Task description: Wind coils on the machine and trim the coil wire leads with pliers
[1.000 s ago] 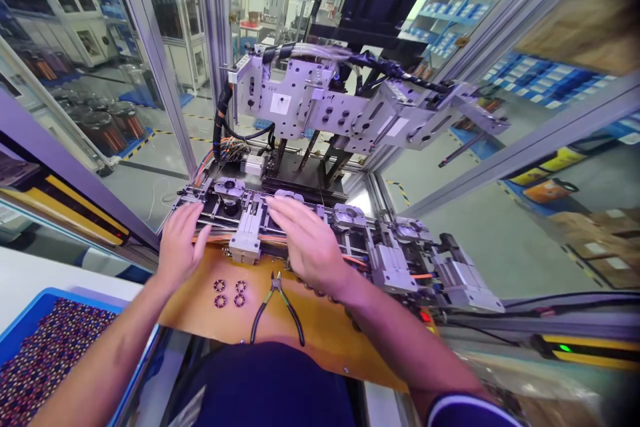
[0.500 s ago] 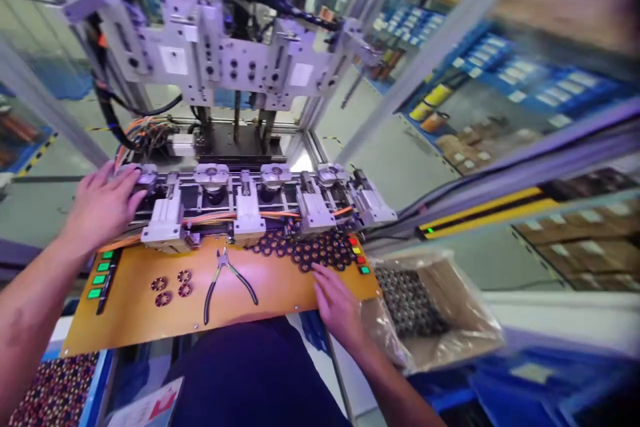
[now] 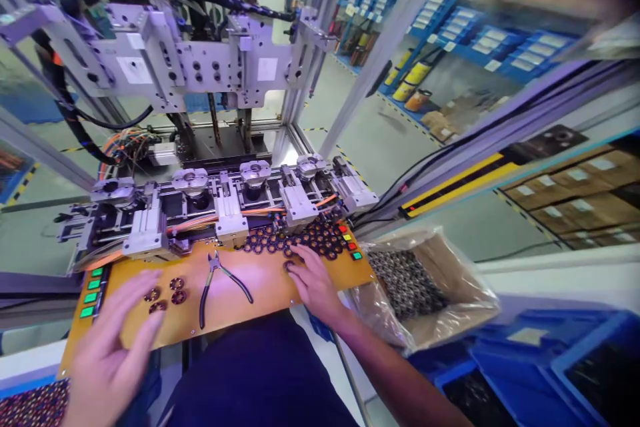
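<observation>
Spread fingers mark my left hand (image 3: 113, 353) as open, slightly blurred, just left of several copper-coloured wound rings (image 3: 178, 297) on the orange-yellow panel (image 3: 260, 287). Nothing shows between its fingers. My right hand (image 3: 317, 287) lies low over the panel with fingers stretched out, at the near edge of a cluster of black rings (image 3: 265, 240). One separate black ring (image 3: 289, 267) is at its fingertips; whether they touch or only cover part of it I cannot tell. Between my hands lie cutting pliers (image 3: 215, 273), handles apart and pointing toward me.
A machine with a row of metal fixtures (image 3: 190, 180) stands behind the panel. Green buttons (image 3: 90, 297) line its left end, coloured buttons (image 3: 349, 240) its right. A plastic-lined carton (image 3: 465, 287) of dark metal parts sits right; a bin of small rings (image 3: 35, 403) lower left.
My left hand has come off the leftmost fixture, down toward the copper-coloured rings. My right hand has shifted left, and one black ring now lies apart from the cluster. The view has turned right.
</observation>
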Motion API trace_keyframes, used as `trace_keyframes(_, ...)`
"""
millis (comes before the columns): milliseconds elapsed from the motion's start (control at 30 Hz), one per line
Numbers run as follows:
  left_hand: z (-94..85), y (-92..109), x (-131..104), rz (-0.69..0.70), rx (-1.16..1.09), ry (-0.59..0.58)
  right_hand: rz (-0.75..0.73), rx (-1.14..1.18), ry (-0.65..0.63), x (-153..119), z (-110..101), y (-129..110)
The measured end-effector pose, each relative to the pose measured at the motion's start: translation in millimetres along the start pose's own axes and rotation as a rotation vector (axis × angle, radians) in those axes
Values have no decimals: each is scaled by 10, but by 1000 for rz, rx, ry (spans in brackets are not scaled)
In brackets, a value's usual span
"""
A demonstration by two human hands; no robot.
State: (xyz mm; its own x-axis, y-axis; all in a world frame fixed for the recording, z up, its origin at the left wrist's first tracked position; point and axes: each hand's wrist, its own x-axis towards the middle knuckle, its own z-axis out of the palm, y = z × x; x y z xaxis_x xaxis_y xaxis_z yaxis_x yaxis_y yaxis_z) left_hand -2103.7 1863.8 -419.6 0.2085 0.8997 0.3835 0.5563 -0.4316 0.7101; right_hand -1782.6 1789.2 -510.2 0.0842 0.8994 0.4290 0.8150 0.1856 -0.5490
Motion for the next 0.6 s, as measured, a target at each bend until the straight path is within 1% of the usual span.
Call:
trace_keyframes(67,109,163,-42,71,-73,-152,-56,176,-2,112,-81,-381)
trace_keyframes(100,145,243,-44,75,-123,-228,-83,314,2,170,-115,-584)
trace_keyframes(167,172,386,-31,10,-246,-325,-145,561,0,276,-156,-947)
trace_keyframes(200,164,443,-25,-22,-292,-341,-170,654,-8,324,-161,-1090)
trace_keyframes(267,115,520,-25,-18,-315,-306,-197,762,-46,408,-140,-1284)
trace_keyframes(333,50,549,-47,59,-262,-209,-181,829,-118,477,-93,-1378)
trace_keyframes(433,-15,523,-98,146,-208,-102,-121,905,-206,561,-20,-1429)
trace_keyframes(600,-19,425,-138,122,-189,-38,-51,979,-227,643,90,-1488)
